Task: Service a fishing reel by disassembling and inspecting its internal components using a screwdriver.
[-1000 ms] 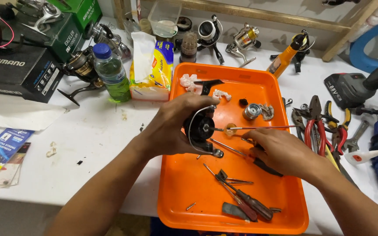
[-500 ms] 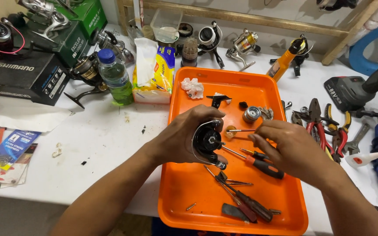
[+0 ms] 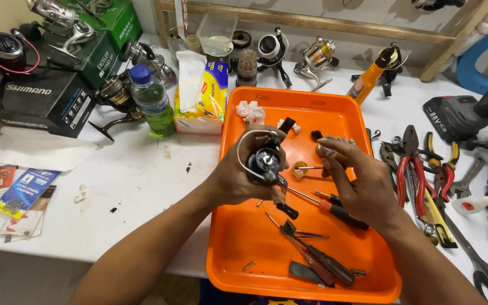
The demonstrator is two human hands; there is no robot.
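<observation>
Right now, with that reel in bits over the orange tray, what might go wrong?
The left hand holds the black fishing reel above the orange tray, so a slip could drop it among the screwdrivers. The right hand pinches a thin shaft with a brass gear; it looks easy to fumble. Small loose parts in the tray could scatter if knocked.
</observation>
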